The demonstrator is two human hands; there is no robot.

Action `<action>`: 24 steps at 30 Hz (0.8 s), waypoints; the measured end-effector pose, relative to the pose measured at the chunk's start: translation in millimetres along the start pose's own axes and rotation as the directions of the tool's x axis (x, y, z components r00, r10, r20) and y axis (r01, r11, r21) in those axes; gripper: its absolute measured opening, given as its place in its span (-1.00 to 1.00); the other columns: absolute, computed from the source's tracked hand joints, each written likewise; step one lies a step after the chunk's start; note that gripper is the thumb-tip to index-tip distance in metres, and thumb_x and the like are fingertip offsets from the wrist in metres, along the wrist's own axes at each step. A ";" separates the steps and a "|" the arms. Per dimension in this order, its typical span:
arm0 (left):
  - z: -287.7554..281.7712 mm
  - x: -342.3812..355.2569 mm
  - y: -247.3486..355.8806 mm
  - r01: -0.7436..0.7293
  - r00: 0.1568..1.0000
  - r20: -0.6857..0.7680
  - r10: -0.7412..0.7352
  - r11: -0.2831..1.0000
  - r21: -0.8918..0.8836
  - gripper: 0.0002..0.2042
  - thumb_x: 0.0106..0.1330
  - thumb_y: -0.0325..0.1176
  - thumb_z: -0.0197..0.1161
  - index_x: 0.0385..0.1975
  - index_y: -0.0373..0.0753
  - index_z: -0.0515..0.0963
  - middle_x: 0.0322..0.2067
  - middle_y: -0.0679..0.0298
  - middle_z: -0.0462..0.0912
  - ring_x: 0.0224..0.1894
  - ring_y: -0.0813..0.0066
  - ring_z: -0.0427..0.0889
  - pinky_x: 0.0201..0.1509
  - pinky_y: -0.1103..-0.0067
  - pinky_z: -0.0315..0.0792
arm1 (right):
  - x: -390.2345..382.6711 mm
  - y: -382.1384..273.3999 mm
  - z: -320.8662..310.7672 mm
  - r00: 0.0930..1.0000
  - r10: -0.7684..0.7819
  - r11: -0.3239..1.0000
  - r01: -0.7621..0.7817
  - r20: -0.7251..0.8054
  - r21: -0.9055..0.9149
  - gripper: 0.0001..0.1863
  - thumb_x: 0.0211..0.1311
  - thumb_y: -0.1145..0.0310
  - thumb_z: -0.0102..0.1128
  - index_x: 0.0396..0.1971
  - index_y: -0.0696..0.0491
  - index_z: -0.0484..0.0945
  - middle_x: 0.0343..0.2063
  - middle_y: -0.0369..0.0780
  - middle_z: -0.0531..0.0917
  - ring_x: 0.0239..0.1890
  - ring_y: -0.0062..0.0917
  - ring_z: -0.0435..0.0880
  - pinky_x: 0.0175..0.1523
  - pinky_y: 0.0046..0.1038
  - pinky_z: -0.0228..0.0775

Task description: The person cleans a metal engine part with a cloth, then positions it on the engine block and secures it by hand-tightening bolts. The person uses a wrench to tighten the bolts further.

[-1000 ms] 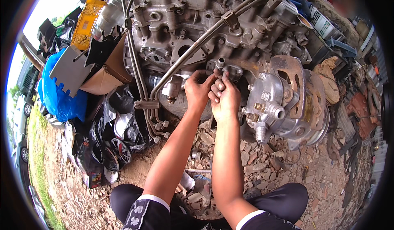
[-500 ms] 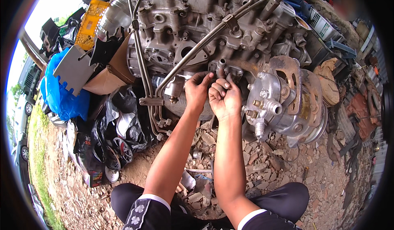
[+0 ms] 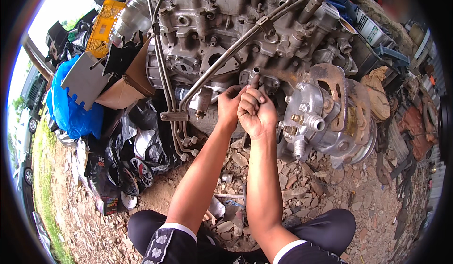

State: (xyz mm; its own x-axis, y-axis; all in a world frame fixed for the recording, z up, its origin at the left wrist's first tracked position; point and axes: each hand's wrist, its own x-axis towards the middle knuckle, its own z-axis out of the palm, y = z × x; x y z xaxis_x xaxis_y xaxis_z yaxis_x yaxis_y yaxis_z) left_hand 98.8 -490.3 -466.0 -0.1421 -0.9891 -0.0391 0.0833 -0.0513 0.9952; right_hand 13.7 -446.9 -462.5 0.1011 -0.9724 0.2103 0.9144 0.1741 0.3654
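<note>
A grey metal engine [image 3: 214,26] fills the upper middle. My left hand [image 3: 229,106] and my right hand [image 3: 257,111] meet at its lower front, just below a short upright pipe stub [image 3: 255,70]. The left hand's thumb and fingers are pinched together against the right hand. Curled fingers close my right hand, its fingertips beside the stub's base. Whatever small thing lies between the fingers is hidden. Close to the right hand, a pulley-driven metal pump or compressor [image 3: 306,106] with brass and steel fittings stands against the engine.
Long bent metal pipes [image 3: 222,60] cross the engine's front and hang down at left. A blue plastic bag [image 3: 71,108], a yellow crate [image 3: 106,26] and a black plastic bag [image 3: 141,118] with parts lie left. Broken rubble [image 3: 306,193] covers the ground. A pale green basket [image 3: 370,28] sits far right.
My left hand has shifted slightly right and down, so it now touches the right hand. The right hand's fingers have turned a little; the engine has not moved.
</note>
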 end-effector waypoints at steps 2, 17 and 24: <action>-5.5 5.8 -7.0 0.004 0.997 0.072 0.006 0.991 -0.134 -0.65 0.29 -0.18 0.43 -0.19 -0.39 0.65 -0.37 0.22 0.72 -0.39 0.59 0.64 -0.30 0.61 0.52 | -0.6 -5.3 -2.6 0.990 -0.055 0.982 0.031 -0.128 -0.187 -0.60 0.59 0.09 -0.15 -0.04 0.13 0.52 -0.66 -0.44 0.29 -0.70 -0.73 0.09 -0.57 -0.63 0.01; -0.6 6.5 -3.7 0.147 0.978 0.193 -0.074 0.906 -0.396 -0.67 0.32 -0.23 0.40 -0.15 -0.40 0.58 -0.35 0.18 0.70 -0.45 0.47 0.67 -0.40 0.58 0.54 | -0.9 1.9 4.8 0.930 -0.327 0.849 0.212 -0.166 -0.485 -0.71 0.56 0.27 -0.08 -0.04 0.17 0.51 -0.62 -0.44 0.36 -0.68 -0.78 0.17 -0.56 -0.66 0.03; -3.5 -5.0 18.5 0.357 0.918 0.302 -0.255 0.862 -0.358 -0.72 0.42 -0.16 0.25 -0.15 -0.29 0.59 -0.45 0.29 0.64 -0.53 0.51 0.57 -0.43 0.60 0.45 | -9.6 5.9 18.0 0.831 -0.492 0.624 0.129 -0.259 -0.771 -0.67 0.51 0.16 0.04 -0.14 0.16 0.58 -0.60 -0.42 0.42 -0.68 -0.77 0.22 -0.56 -0.67 0.04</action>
State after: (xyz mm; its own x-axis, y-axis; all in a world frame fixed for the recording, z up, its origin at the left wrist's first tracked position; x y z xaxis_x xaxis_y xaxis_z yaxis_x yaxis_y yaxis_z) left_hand 104.6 -486.8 -447.8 -0.4501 -0.8535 -0.2625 0.3745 -0.4473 0.8122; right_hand 11.0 -433.7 -446.0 -0.2641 -0.9342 -0.2397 0.8856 -0.1365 -0.4439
